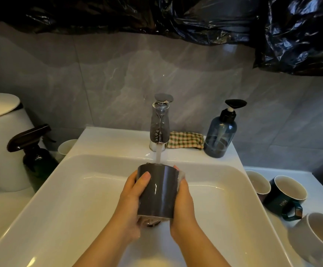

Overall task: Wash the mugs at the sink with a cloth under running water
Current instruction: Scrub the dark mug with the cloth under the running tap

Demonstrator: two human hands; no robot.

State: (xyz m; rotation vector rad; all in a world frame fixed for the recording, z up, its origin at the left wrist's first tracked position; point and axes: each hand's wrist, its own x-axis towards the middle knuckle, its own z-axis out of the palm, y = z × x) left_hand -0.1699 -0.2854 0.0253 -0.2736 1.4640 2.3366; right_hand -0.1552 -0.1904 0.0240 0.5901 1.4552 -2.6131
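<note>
Mug (157, 191) under tap (159, 124) (left hand (131, 197), right hand (183, 205)).

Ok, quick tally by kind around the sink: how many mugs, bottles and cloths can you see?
Mugs: 5 (grey mug held under the tap; on the right counter a half-hidden mug, Hello mug, white mug; white cup left of the sink)
Bottles: 2 (spray bottle, pump bottle)
Cloths: 2 (checked cloth behind the tap, pale cloth under the right hand)
Total: 9

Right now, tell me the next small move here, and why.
Probably turn the mug with the left hand while the right hand rubs the cloth round its wall: water runs onto its far rim, and the cloth touches only its right side.
</note>
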